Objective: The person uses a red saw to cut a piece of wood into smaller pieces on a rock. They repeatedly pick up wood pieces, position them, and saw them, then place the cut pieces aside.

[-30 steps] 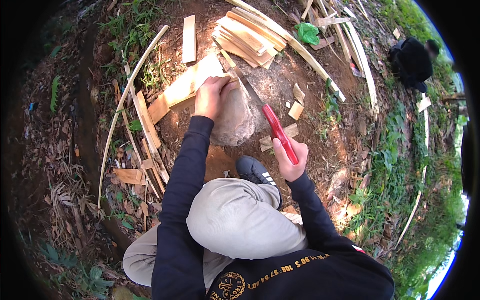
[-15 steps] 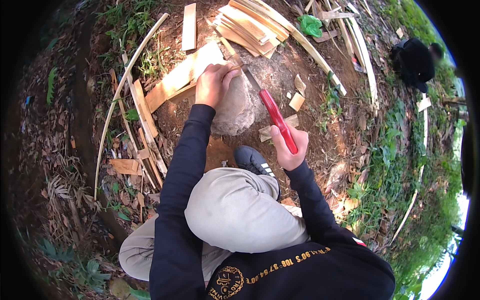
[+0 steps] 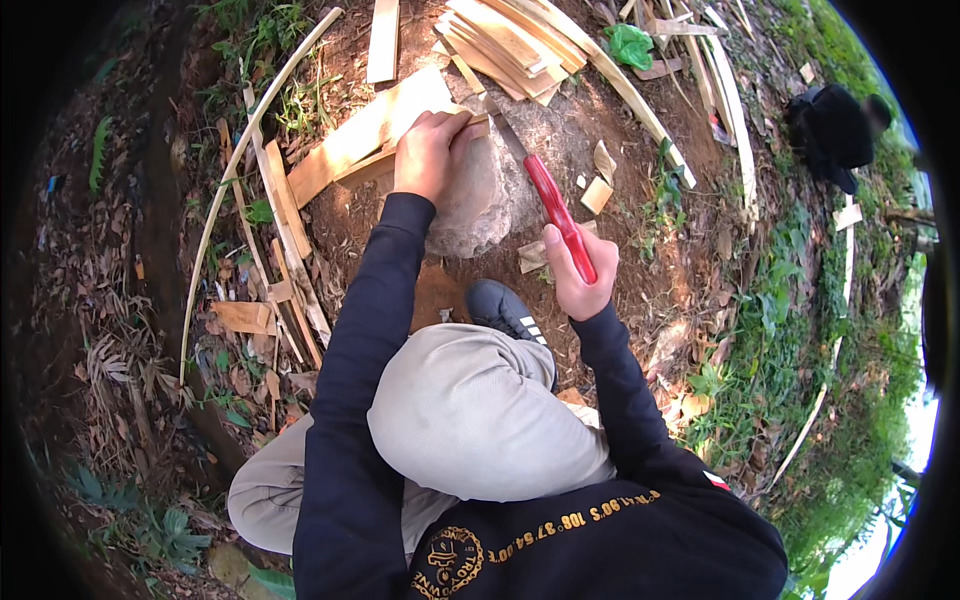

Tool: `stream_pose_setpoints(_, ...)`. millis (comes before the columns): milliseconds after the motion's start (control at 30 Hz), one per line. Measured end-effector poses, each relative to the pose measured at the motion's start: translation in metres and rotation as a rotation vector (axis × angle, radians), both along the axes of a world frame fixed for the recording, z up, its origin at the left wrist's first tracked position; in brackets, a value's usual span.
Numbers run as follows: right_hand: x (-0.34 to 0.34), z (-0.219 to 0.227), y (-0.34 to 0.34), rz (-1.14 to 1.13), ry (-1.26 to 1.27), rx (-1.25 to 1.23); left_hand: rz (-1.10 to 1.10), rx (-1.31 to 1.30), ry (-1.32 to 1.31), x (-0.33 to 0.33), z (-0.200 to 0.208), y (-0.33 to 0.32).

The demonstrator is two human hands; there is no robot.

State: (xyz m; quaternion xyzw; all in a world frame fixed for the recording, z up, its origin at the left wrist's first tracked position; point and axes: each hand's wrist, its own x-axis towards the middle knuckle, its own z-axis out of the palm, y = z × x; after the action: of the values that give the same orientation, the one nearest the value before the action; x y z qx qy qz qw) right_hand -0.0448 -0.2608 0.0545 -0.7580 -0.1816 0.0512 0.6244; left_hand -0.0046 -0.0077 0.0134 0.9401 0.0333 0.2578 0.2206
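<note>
My left hand (image 3: 424,158) is closed on a narrow wooden strip (image 3: 368,172), pressing it down over a pale stone (image 3: 470,212). The strip's right end pokes out past my fingers. In my right hand (image 3: 583,274) is a red-handled saw (image 3: 556,208), its fingers wrapped round the rear of the handle and the thumb along the top. The long narrow blade points away from me to the upper left and crosses at the strip's end; its teeth are too small to make out. A wider board (image 3: 350,135) lies beside the strip, partly behind my left hand.
Beyond the stone are stacked thin boards (image 3: 500,45) and a single board (image 3: 383,40). Long curved strips (image 3: 240,150) lie left and right. A green plastic bag (image 3: 629,46), wood offcuts (image 3: 596,195) and a dark bag-like bundle (image 3: 830,130) are to the right. My shoe (image 3: 500,308) is near the stone.
The saw and my right hand have slid slightly forward, away from me. My left hand keeps its hold on the strip. The whole view has shifted a little.
</note>
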Motion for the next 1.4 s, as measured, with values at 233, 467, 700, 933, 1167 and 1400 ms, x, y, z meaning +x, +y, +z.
stream_pose_setpoints(233, 0.010, -0.008, 0.005, 0.060, 0.172, 0.100, 0.015, 0.056, -0.063, -0.001, -0.007, -0.002)
stream_pose_setpoints(467, 0.017, -0.025, -0.005, 0.079, 0.266, 0.137, 0.017, 0.071, -0.038, -0.001, -0.010, -0.001)
stream_pose_setpoints(700, 0.010, -0.024, -0.003, 0.088, 0.251, 0.125, 0.021, 0.113, -0.061, -0.006, -0.011, -0.010)
stream_pose_setpoints(933, 0.009, -0.036, 0.006, 0.082, 0.097, 0.079, 0.038, 0.126, -0.112, -0.003, -0.013, -0.010)
stream_pose_setpoints(1167, -0.002, -0.081, 0.003, 0.032, 0.117, 0.061, 0.056, 0.057, -0.062, 0.005, -0.015, -0.003)
stream_pose_setpoints(1400, -0.003, -0.051, -0.042, -0.088, 0.070, -0.020, -0.073, 0.028, 0.014, -0.010, -0.002, -0.001)
